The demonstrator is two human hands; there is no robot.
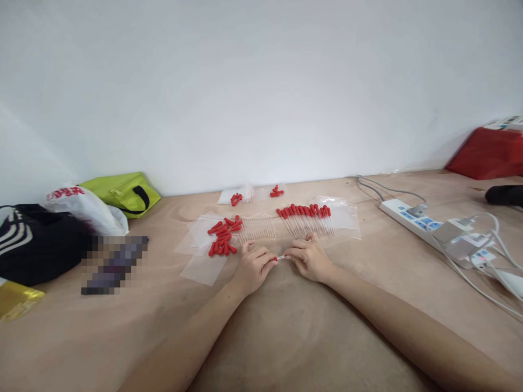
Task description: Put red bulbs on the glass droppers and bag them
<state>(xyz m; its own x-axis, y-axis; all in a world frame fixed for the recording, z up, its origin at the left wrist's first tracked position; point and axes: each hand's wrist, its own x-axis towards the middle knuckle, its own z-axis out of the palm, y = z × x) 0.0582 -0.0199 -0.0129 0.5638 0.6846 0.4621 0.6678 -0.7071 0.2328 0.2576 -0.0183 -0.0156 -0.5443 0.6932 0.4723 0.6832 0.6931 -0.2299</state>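
Note:
My left hand [255,267] pinches a red rubber dropper bulb [275,259], mostly hidden by the fingers. Between thumb and fingers, my right hand [310,257] grips a clear glass dropper tube [281,257], whose end meets the bulb; how deep it sits I cannot tell. Loose red bulbs [223,237] lie in a pile on clear plastic bags [204,270] beyond my left hand. A row of bare glass tubes [257,226] lies in the middle. To its right is a row of droppers with red bulbs fitted [304,211], just beyond my right hand.
Small bulb piles [236,199] [277,191] lie near the wall. At right, a white power strip [412,218] holds plugs and trailing cables, with a red bag [486,152] behind. At left are a lime-green bag [122,190], a white plastic bag [87,209] and a black bag [41,245].

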